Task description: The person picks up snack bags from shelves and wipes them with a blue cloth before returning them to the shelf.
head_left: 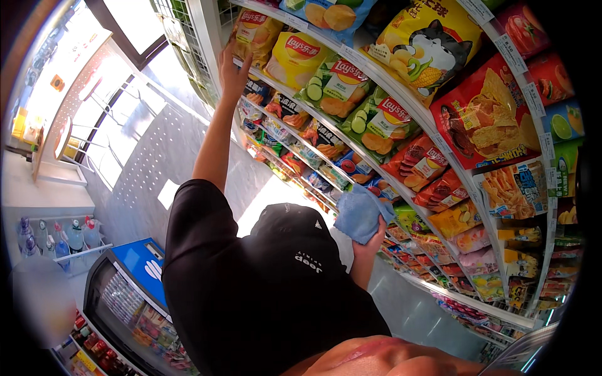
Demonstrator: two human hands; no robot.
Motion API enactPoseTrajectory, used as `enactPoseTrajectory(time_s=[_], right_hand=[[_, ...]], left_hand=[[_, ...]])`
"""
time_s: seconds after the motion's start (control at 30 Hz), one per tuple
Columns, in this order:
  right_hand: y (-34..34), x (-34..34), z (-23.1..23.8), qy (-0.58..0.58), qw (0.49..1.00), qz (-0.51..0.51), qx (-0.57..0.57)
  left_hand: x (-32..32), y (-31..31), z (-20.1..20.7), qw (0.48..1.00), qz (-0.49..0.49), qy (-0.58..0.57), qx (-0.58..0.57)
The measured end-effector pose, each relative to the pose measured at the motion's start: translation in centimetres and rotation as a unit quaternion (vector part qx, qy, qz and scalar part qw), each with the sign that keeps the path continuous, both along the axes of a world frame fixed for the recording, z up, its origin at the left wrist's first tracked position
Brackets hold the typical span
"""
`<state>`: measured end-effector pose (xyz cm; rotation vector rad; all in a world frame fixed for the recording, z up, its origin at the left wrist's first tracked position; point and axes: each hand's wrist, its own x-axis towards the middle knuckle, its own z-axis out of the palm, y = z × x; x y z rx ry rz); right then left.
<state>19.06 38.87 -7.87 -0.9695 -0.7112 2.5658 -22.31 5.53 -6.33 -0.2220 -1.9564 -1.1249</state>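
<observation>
My left arm stretches out to the shelves. My left hand (pixel 234 74) is at the near left end of one shelf, its fingers apart against the lower part of a golden-yellow bag of potato chips (pixel 258 32); whether it presses the bag or the shelf edge I cannot tell. In my right hand (pixel 370 243), held lower and close to the shelf fronts, is a folded light-blue cloth (pixel 361 213). Beside the golden bag stand a bright yellow chip bag (pixel 295 61) and green chip bags with cucumber pictures (pixel 335 84).
Curved-looking shelf rows with price strips (pixel 354 55) hold many snack bags, including a large red one (pixel 486 113). At left are a white counter (pixel 69 106) with stools, bottles on a rack (pixel 59 241) and a blue-topped drinks cooler (pixel 139 266). Grey floor (pixel 160 141) lies between.
</observation>
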Motion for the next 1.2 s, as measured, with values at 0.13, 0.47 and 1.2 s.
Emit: enactPoseTrajectory(time_s=[0.13, 0.47, 1.2], right_hand=[[0.1, 0.1, -0.2, 0.004, 0.999, -0.05, 0.011], [-2.8, 3.2, -2.2, -0.021, 0.992, -0.128, 0.009], [-12.5, 7.0, -0.9, 0.06, 0.975, -0.212, 0.018]], left_hand=[[-4.0, 0.6, 2.6, 0.993, -0.022, 0.041, -0.106], [-4.6, 1.7, 1.6, 0.995, -0.017, 0.002, -0.099], [-0.6, -1.1, 5.9, 0.984, -0.077, -0.161, 0.01]])
